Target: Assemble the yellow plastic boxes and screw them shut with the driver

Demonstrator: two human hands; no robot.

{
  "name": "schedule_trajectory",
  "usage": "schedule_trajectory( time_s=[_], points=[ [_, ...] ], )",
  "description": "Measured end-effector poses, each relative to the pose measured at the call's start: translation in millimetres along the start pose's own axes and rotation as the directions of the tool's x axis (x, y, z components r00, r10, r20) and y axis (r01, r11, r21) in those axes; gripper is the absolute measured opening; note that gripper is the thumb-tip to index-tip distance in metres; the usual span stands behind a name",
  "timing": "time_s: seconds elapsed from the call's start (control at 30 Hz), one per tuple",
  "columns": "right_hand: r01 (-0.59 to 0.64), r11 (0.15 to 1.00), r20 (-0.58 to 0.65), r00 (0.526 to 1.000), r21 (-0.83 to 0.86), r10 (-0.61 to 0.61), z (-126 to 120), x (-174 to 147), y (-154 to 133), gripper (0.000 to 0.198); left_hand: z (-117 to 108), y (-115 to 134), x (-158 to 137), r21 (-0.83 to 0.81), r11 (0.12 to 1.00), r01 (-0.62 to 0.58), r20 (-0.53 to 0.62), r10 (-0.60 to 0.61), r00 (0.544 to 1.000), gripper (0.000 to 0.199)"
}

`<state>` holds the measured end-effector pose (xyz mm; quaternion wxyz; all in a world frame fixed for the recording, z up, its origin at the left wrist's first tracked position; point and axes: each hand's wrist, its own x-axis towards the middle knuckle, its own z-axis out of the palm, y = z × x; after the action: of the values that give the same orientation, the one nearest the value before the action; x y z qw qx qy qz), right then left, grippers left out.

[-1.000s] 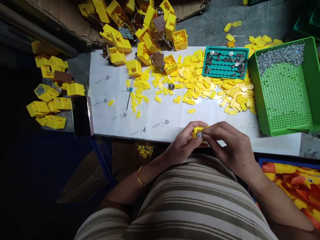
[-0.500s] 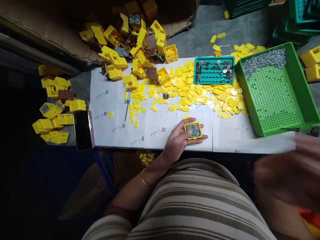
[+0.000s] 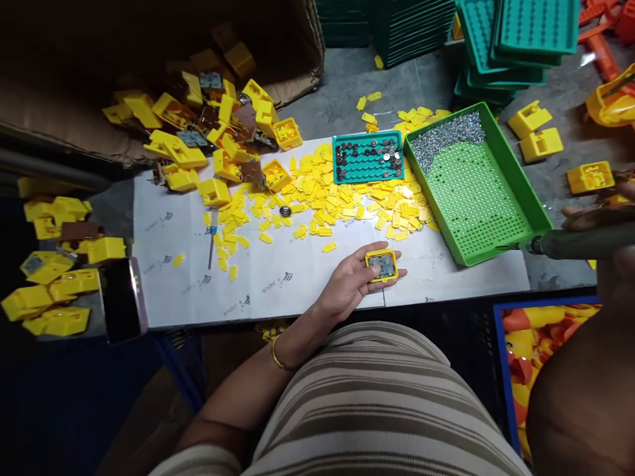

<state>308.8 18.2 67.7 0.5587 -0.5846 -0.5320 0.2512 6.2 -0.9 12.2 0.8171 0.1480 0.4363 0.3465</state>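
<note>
In my left hand (image 3: pixel 343 284) lies a small yellow plastic case (image 3: pixel 395 266) with a grey-green circuit board (image 3: pixel 380 270) inside. My thumb presses on the board and my fingers support the case from below. At the right edge, my right hand (image 3: pixel 602 215) is closed around a dark electric screwdriver (image 3: pixel 580 243). The screwdriver's thin bit points left, over the near corner of a green perforated basket (image 3: pixel 526 198). Small silver screws (image 3: pixel 446 139) are heaped at that basket's far end. Part of the right hand is in shadow and cut off by the frame.
Loose yellow plastic pieces (image 3: pixel 317 192) cover the table's middle, around a teal tray (image 3: pixel 367 175) of metal discs. Yellow housings (image 3: pixel 225 145) with wires pile up at the back left. A hand screwdriver (image 3: pixel 212 241) and a phone (image 3: pixel 122 301) lie left. Teal trays (image 3: pixel 538 26) are stacked behind.
The view has shifted toward the right. My right hand, blurred before, now shows at the right edge with the electric screwdriver. My left hand still holds the yellow case.
</note>
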Motion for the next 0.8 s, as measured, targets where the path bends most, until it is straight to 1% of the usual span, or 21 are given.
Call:
schedule_trajectory(
  time_s=[0.03, 0.1, 0.17, 0.23, 0.27, 0.33, 0.37, 0.4, 0.5, 0.57, 0.7, 0.73, 0.8],
  points=[
    [0.040, 0.999, 0.044, 0.998, 0.031, -0.041, -1, 4, 6, 0.044, 1, 0, 1, -0.009, 1.000, 0.010, 0.004, -0.010, 1.000, 0.044],
    [0.132, 0.987, 0.116, 0.983, 0.094, -0.142, -1, 9, 10, 0.040, 4, 0, 3, -0.012, 0.999, 0.039, 0.008, -0.038, 0.999, 0.044],
    [0.169, 0.974, 0.097, 0.978, 0.148, -0.185, 4, 11, 5, 0.031, 10, 0, 8, -0.003, 0.996, 0.090, 0.010, -0.090, 0.996, 0.043],
    [0.153, 0.968, 0.043, 0.985, 0.201, -0.165, 13, 13, -4, 0.029, 17, 0, 14, 0.004, 0.989, 0.150, 0.015, -0.150, 0.989, 0.040],
    [0.157, 0.968, 0.015, 0.987, 0.198, -0.163, 18, 15, -7, 0.028, 22, 0, 17, 0.009, 0.984, 0.178, 0.025, -0.178, 0.984, 0.038],
    [0.156, 0.980, -0.069, 0.986, 0.126, -0.149, 29, 20, -8, 0.028, 31, -1, 25, 0.019, 0.976, 0.216, 0.058, -0.217, 0.975, 0.036],
    [0.142, 0.987, -0.110, 0.985, 0.080, -0.133, 34, 22, -6, 0.028, 36, -2, 28, 0.027, 0.973, 0.231, 0.074, -0.232, 0.970, 0.036],
    [0.169, 0.984, -0.165, 0.974, 0.064, -0.157, 38, 25, -2, 0.027, 40, -3, 31, 0.038, 0.969, 0.245, 0.088, -0.248, 0.965, 0.037],
    [0.244, 0.961, -0.254, 0.945, 0.127, -0.206, 49, 30, 15, 0.024, 49, -7, 38, 0.076, 0.954, 0.290, 0.092, -0.297, 0.951, 0.039],
    [0.238, 0.962, -0.262, 0.945, 0.136, -0.196, 53, 31, 26, 0.026, 52, -10, 41, 0.096, 0.948, 0.303, 0.083, -0.311, 0.947, 0.037],
    [0.172, 0.985, -0.219, 0.960, -0.023, -0.173, 59, 32, 37, 0.044, 54, -13, 43, 0.116, 0.949, 0.294, 0.064, -0.303, 0.951, 0.035],
    [0.161, 0.986, -0.206, 0.964, -0.039, -0.166, 60, 32, 38, 0.046, 54, -12, 43, 0.119, 0.948, 0.294, 0.059, -0.302, 0.951, 0.035],
    [0.169, 0.986, -0.184, 0.969, -0.003, -0.167, 62, 34, 40, 0.044, 55, -12, 43, 0.123, 0.948, 0.294, 0.059, -0.302, 0.951, 0.035]
  ],
)
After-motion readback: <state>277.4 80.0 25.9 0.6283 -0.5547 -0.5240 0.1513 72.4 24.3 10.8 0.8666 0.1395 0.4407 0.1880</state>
